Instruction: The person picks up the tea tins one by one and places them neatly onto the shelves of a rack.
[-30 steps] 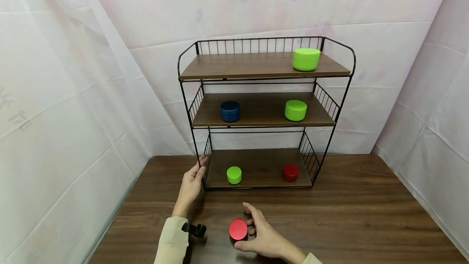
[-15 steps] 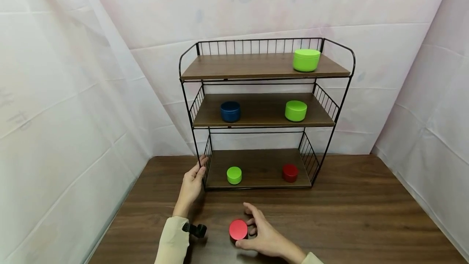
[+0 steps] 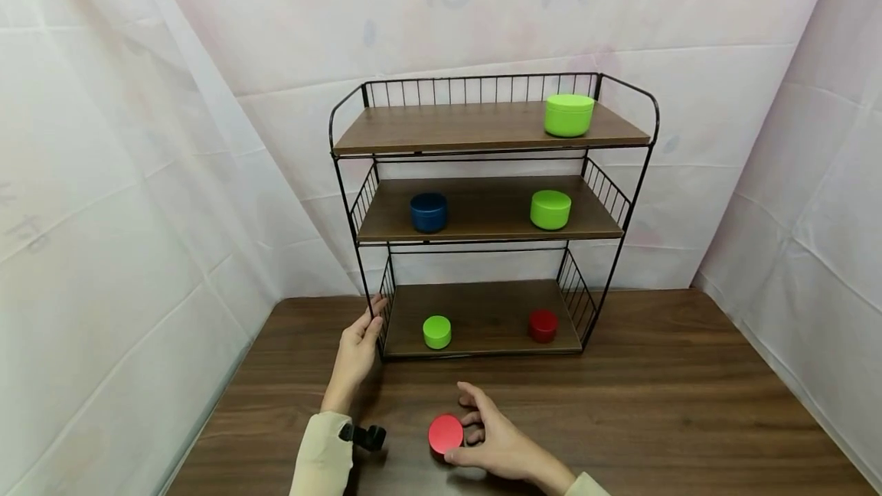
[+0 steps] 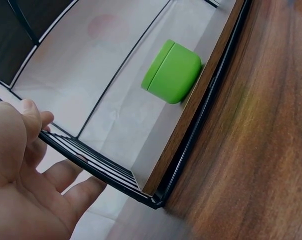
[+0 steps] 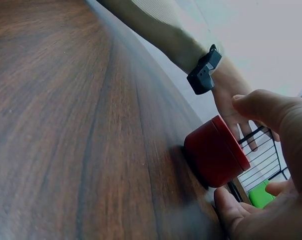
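Observation:
My left hand [image 3: 356, 347] holds the lower left post of a three-tier shelf rack [image 3: 475, 232]; in the left wrist view its thumb and fingers curl about the black wire side. A round red tin [image 3: 445, 433] stands on the table in front of the rack. Around that tin's right side my right hand [image 3: 499, 438] is spread, fingers bent and thumb at the near edge; I cannot tell whether it touches. On the bottom shelf are a small green tin [image 3: 437, 333] and a dark red tin [image 3: 543, 325].
The middle shelf bears a dark blue tin [image 3: 429, 212] and a green tin [image 3: 550, 210]. A larger green tin [image 3: 569, 115] stands at the right of the top shelf. Pale cloth [image 3: 158, 174] hangs behind and on both sides of the wooden table [image 3: 661, 381].
The head view has shifted slightly. My right thumb has come a little nearer to the red tin and now overlaps its edge in view. My left hand keeps its place on the rack.

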